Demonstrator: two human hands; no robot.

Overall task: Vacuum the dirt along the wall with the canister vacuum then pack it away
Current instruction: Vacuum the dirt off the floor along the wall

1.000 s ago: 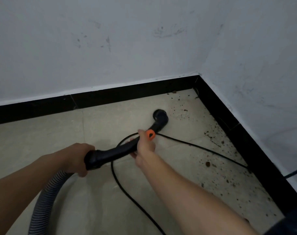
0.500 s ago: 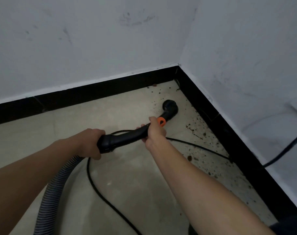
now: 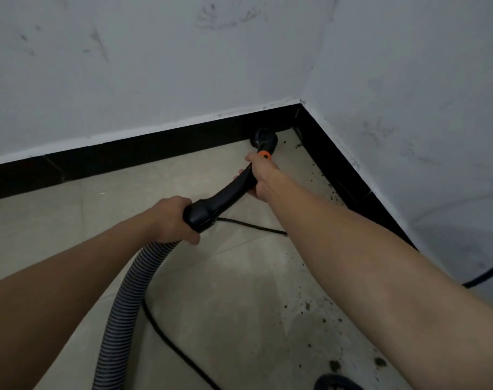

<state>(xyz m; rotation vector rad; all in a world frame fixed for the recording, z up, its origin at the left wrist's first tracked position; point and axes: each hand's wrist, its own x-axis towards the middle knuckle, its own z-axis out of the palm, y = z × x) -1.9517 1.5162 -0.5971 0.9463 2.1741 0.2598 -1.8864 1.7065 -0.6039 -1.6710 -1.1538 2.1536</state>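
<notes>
The black vacuum handle [image 3: 225, 197] runs from the ribbed grey hose [image 3: 127, 299] up to a round nozzle [image 3: 263, 138] with an orange button [image 3: 265, 155]. The nozzle presses on the floor against the black skirting near the room corner. My left hand [image 3: 171, 220] grips the handle's rear end where the hose joins. My right hand [image 3: 260, 177] holds the handle just behind the orange button. Dark dirt specks [image 3: 318, 308] lie scattered on the beige tile floor along the right wall.
A black power cord [image 3: 251, 227] crosses the floor under the handle and loops back toward me. Another cord piece [image 3: 490, 273] hangs along the right wall. Black skirting [image 3: 352, 178] lines both white walls. A dark round object [image 3: 335, 382] shows at the bottom edge.
The nozzle has moved away from me into the corner, up against the back skirting. Both hands went forward with it, and the view shifted closer.
</notes>
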